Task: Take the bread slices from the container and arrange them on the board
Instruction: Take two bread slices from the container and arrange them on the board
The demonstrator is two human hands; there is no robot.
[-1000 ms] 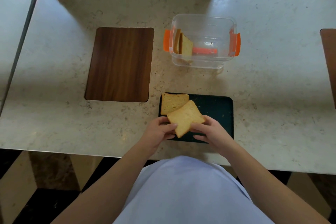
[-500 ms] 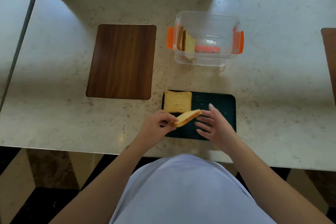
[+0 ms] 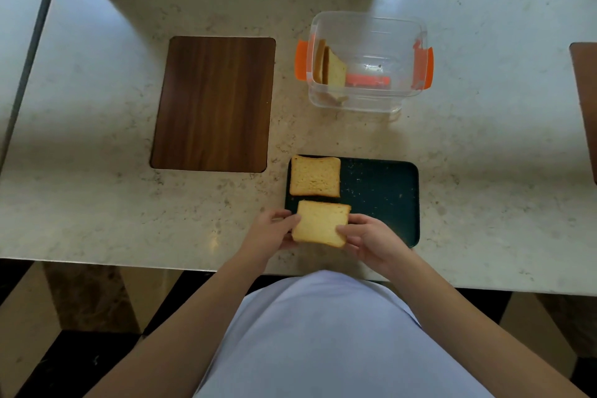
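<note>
A bread slice (image 3: pixel 321 223) lies flat between both hands – left hand (image 3: pixel 270 233) pinching its left edge, right hand (image 3: pixel 371 237) its right – over the near-left corner of the dark board (image 3: pixel 384 194), slightly tilted, just below another slice (image 3: pixel 315 175)

Board's right half (image 3: pixel 378 200) lies free (crumbs only).

A pale lavender-white garment (image 3: pixel 326 336) fills the lower centre of the frame, smooth and plain, with no print, buttons or seams visible. Both forearms are bare to the frame's bottom edge; no sleeves, watch, rings or bracelets show on either.
</note>
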